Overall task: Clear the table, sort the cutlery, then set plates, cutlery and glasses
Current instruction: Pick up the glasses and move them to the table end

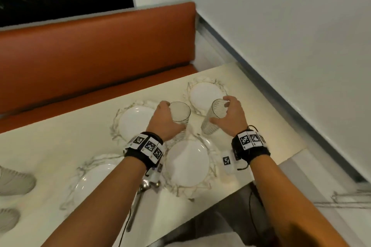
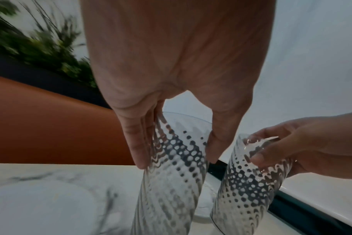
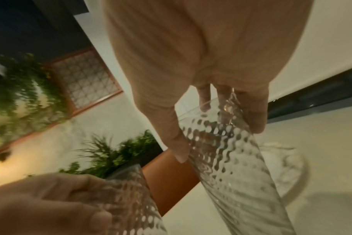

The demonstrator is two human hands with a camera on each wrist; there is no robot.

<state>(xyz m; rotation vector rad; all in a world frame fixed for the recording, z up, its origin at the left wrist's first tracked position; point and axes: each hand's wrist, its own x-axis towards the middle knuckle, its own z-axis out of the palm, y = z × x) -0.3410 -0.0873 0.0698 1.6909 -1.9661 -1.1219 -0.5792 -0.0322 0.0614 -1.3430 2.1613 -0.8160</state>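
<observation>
Two tall ribbed clear glasses stand side by side in the middle of the cream table (image 1: 50,146). My left hand (image 1: 164,120) grips the left glass (image 1: 180,115) near its rim; the same glass (image 2: 175,167) shows between thumb and fingers in the left wrist view. My right hand (image 1: 230,115) grips the right glass (image 1: 213,118), seen close in the right wrist view as the right glass (image 3: 231,159). Several white plates with marbled rims lie around them: a far-left plate (image 1: 136,121), a far-right plate (image 1: 206,95), a near plate (image 1: 186,166) and a near-left plate (image 1: 90,184).
A spoon (image 1: 138,198) lies between the two near plates, partly under my left forearm. Pale ribbed dishes (image 1: 14,181) sit at the table's left edge. An orange bench (image 1: 96,50) runs behind the table and a white wall (image 1: 291,36) closes the right side.
</observation>
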